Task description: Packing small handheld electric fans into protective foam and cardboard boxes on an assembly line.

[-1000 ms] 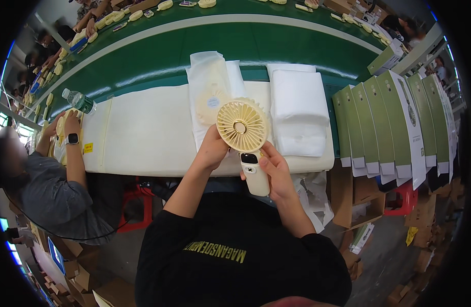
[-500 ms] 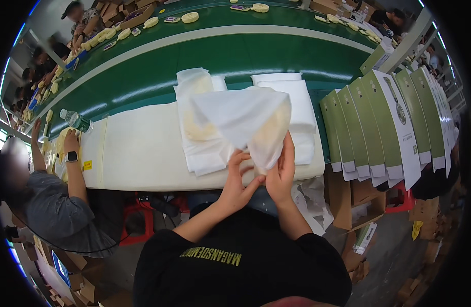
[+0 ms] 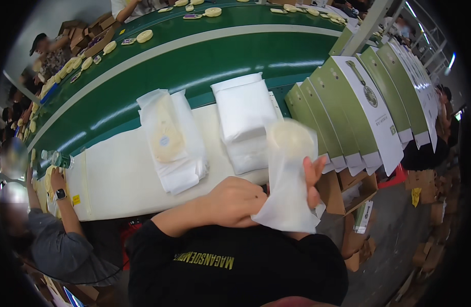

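Observation:
A translucent white bag [image 3: 286, 197] with a cream, round-headed item [image 3: 292, 137] inside is held up in front of me, its round end pointing away. My right hand [image 3: 313, 180] supports it from behind, with the fingers curled round its right side. My left hand [image 3: 238, 201] is closed at the bag's lower left edge, its fingertips partly hidden. On the table left of them, another cream round-headed item [image 3: 166, 140] with a handle shows through a second white bag [image 3: 182, 176]. A stack of folded white bags [image 3: 244, 110] lies beyond my hands.
Green and white printed boxes [image 3: 343, 102] stand in a row at the right. Past the white table [image 3: 112, 169] runs a green conveyor [image 3: 184, 66] carrying cream items. A bottle [image 3: 59, 158] and a co-worker's arm [image 3: 66, 204] are at the left. An open carton [image 3: 348, 192] sits below the boxes.
The bagged item has moved right and toward me, turning so its round end points away. My left hand has shifted to the bag's lower edge. The view has turned to the right.

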`<action>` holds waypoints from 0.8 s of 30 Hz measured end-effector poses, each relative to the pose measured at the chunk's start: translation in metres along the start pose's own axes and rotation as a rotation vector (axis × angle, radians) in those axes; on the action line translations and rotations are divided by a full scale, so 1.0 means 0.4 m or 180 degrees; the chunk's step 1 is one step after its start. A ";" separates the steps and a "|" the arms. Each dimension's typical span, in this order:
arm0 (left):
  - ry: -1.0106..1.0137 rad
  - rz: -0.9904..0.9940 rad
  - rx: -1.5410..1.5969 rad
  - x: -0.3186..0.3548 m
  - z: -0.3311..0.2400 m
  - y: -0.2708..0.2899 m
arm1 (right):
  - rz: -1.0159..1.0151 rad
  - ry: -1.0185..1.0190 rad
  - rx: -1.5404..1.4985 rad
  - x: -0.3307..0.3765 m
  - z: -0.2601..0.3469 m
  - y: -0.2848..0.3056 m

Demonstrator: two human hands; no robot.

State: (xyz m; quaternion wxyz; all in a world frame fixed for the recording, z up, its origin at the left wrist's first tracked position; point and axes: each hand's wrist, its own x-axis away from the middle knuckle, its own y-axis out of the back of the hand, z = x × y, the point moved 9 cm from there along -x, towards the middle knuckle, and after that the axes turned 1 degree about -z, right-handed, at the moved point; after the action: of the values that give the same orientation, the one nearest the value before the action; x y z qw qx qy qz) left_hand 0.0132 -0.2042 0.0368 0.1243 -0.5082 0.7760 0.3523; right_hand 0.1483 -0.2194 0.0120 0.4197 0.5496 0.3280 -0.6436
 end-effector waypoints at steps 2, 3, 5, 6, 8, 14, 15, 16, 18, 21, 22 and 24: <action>-0.1424 0.0203 0.0554 -0.068 -0.073 0.015 | -0.0131 -0.0343 -0.0760 -0.008 -0.058 0.052; -0.1547 -0.0093 0.1059 -0.130 -0.050 0.057 | -0.0186 -0.0689 -0.1425 -0.021 -0.096 0.088; -0.0972 -0.0487 -0.0124 -0.306 0.030 0.043 | -0.0279 -0.1052 -0.2038 -0.037 -0.108 0.115; -0.1405 -0.0463 -0.0856 -0.366 0.005 -0.006 | -0.0227 -0.1559 -0.1940 -0.037 -0.125 0.104; -0.2085 -0.0372 -0.1860 -0.431 -0.041 -0.128 | -0.0093 -0.2539 -0.1673 -0.038 -0.154 0.092; -0.2341 0.0097 -0.2568 -0.502 0.036 -0.236 | -0.0748 -0.2314 -0.2870 -0.169 -0.103 0.172; -0.2181 0.0047 -0.2560 -0.492 0.033 -0.197 | -0.0943 -0.1761 -0.2771 -0.207 -0.087 0.212; -0.2011 -0.0006 -0.2568 -0.474 0.026 -0.154 | -0.0580 -0.1862 -0.3292 -0.216 -0.110 0.259; -0.1886 -0.0342 -0.2587 -0.403 -0.045 -0.031 | -0.0145 -0.1966 -0.3875 -0.245 -0.132 0.296; -0.1578 -0.0588 -0.2344 -0.331 -0.096 0.095 | -0.1571 -0.1144 -0.4198 -0.336 -0.160 0.333; -0.1287 -0.0570 -0.2231 -0.312 -0.079 0.131 | -0.2295 -0.0887 -0.2904 -0.336 -0.171 0.316; -0.1065 -0.0699 -0.2148 -0.271 -0.049 0.213 | -0.2490 -0.0606 -0.1297 -0.366 -0.135 0.200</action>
State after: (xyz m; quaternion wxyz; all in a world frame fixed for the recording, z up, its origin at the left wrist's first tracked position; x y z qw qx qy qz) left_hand -0.0092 -0.1212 0.1464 0.1118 -0.5361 0.5266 0.6503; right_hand 0.2501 -0.1799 0.1494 0.2728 0.2289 0.5910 -0.7238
